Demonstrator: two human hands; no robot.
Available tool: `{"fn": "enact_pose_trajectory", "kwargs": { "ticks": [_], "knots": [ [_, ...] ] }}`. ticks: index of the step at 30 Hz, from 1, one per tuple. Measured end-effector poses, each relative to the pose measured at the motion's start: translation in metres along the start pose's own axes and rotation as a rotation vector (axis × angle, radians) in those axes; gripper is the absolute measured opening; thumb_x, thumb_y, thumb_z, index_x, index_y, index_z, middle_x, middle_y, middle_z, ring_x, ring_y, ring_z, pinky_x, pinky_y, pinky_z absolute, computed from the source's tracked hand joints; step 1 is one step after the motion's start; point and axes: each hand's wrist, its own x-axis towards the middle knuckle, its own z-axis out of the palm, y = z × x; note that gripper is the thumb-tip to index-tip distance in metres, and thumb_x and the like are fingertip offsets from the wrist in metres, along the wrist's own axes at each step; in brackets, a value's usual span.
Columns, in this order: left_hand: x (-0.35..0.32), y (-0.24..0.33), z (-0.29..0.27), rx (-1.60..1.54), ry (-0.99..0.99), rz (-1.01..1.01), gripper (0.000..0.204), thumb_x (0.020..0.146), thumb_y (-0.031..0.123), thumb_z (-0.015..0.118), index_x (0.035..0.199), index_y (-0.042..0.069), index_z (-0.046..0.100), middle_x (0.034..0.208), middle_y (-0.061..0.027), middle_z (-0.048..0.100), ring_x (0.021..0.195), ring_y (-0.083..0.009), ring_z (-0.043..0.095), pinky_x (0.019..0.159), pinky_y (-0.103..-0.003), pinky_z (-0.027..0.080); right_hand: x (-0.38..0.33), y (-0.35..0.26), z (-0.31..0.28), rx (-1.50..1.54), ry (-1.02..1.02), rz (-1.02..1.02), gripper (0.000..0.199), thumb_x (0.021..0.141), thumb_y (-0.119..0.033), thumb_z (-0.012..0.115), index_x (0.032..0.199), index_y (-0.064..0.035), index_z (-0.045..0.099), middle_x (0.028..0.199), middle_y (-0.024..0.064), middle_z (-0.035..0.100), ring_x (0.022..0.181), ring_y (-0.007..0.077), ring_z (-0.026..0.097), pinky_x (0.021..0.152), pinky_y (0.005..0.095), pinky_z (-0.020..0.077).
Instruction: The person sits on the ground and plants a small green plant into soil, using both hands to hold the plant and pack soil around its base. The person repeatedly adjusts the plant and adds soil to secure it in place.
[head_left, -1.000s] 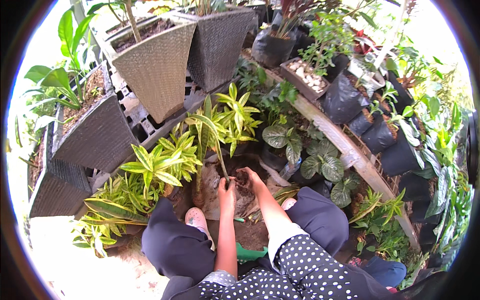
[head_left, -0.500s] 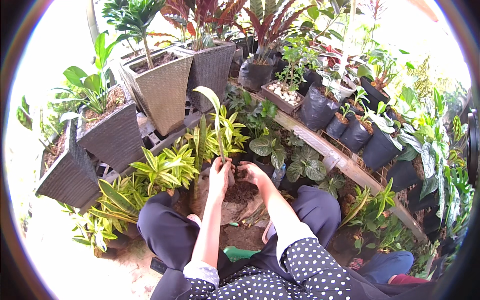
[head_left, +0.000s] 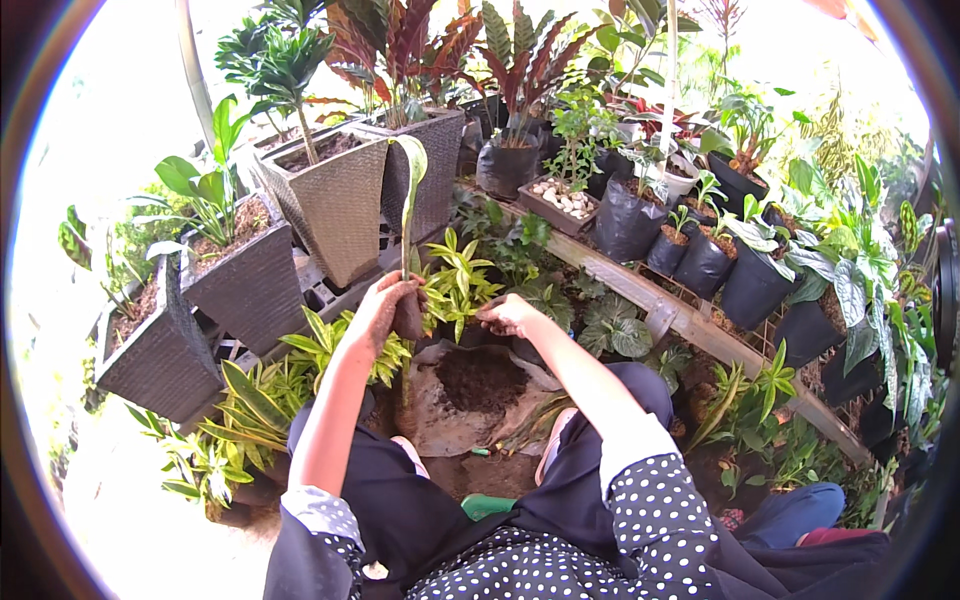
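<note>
A tall, narrow, yellow-edged leaf of a snake plant (head_left: 409, 215) stands upright in my left hand (head_left: 381, 312). My fingers close round its base, at the top of a small dark plant bag (head_left: 407, 318) that hangs just below the hand. To the right, apart from the plant, my right hand (head_left: 508, 315) has its fingers curled together and soiled; what they hold, if anything, is hidden. Beneath both hands a heap of dark soil (head_left: 482, 378) lies on a pale, dirty sack (head_left: 432, 425) between my legs.
Tall woven-texture planters (head_left: 330, 210) stand at the left and back. Black plant bags (head_left: 632, 222) line the right beyond a wooden rail (head_left: 640, 290). Variegated plants (head_left: 260, 400) crowd my left. A green object (head_left: 487, 506) lies near my lap. Another person's blue-clad leg (head_left: 790, 515) shows at lower right.
My left hand has moved up and left with the snake plant, away from the soil. My right hand has risen slightly and drawn apart from it, uncovering the soil heap.
</note>
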Motion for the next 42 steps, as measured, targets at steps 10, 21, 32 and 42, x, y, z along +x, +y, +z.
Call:
{"fn": "enact_pose_trajectory", "kwargs": {
  "ticks": [10, 21, 32, 42],
  "knots": [
    [0.038, -0.018, -0.032, -0.261, 0.094, -0.151, 0.01, 0.084, 0.012, 0.058, 0.091, 0.006, 0.055, 0.078, -0.0055, 0.058, 0.07, -0.0177, 0.059, 0.064, -0.031, 0.051, -0.025, -0.032, 0.0, -0.091, -0.191, -0.057, 0.024, 0.088, -0.027, 0.06, 0.099, -0.0052, 0.058, 0.092, 0.0032, 0.063, 0.081, 0.013, 0.062, 0.068, 0.026, 0.0501],
    [0.015, -0.048, -0.05, -0.512, 0.237, -0.096, 0.015, 0.083, 0.021, 0.059, 0.089, 0.008, 0.06, 0.079, -0.0055, 0.062, 0.073, -0.0181, 0.06, 0.063, -0.033, 0.051, 0.011, -0.011, 0.039, -0.023, -0.299, -0.035, 0.029, 0.084, -0.015, 0.066, 0.106, 0.0022, 0.059, 0.096, 0.0102, 0.064, 0.087, 0.0184, 0.063, 0.077, 0.03, 0.0513],
    [-0.066, -0.077, -0.013, -0.708, 0.271, 0.113, 0.013, 0.087, 0.01, 0.052, 0.099, 0.006, 0.053, 0.08, -0.0087, 0.06, 0.074, -0.018, 0.061, 0.061, -0.027, 0.051, 0.031, -0.008, 0.103, -0.211, -0.228, -0.153, 0.016, 0.083, -0.005, 0.063, 0.095, 0.0042, 0.061, 0.083, 0.0123, 0.066, 0.074, 0.0211, 0.065, 0.064, 0.0308, 0.054],
    [-0.045, -0.046, -0.021, -0.467, 0.368, 0.011, 0.013, 0.085, 0.013, 0.054, 0.096, 0.007, 0.054, 0.078, -0.0056, 0.06, 0.067, -0.0164, 0.06, 0.06, -0.027, 0.051, 0.039, -0.012, 0.1, 0.076, -0.233, 0.051, 0.018, 0.079, -0.019, 0.064, 0.093, -0.0076, 0.062, 0.081, 0.0033, 0.063, 0.071, 0.0155, 0.06, 0.062, 0.0289, 0.0461]
  ]
}}
